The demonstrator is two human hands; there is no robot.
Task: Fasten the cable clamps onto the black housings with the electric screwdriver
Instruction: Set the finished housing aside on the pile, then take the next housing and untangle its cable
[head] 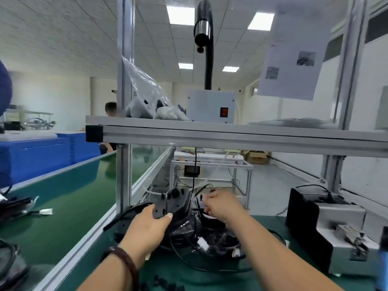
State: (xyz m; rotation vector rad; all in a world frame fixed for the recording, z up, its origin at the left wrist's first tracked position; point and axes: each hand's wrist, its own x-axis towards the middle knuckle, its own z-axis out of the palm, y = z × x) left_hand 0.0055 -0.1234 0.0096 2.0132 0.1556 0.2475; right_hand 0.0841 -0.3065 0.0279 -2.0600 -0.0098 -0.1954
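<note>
A black housing [175, 203] stands tilted on a heap of black parts and cables [201, 238] at the middle of the bench. My left hand [150, 224] grips the housing's near left edge, thumb on its face. My right hand [223, 205] is closed just right of the housing, fingers pinched on something small and dark that I cannot make out. White connectors [203, 244] lie among the cables. Small black pieces [161, 283] are scattered on the green mat near me. An electric screwdriver is not in sight.
A grey and black machine [327, 225] stands at the right. A green conveyor belt [63, 202] runs along the left beyond an aluminium rail. An aluminium shelf [231, 133] crosses overhead with a plastic bag and a white control box. Blue crates sit far left.
</note>
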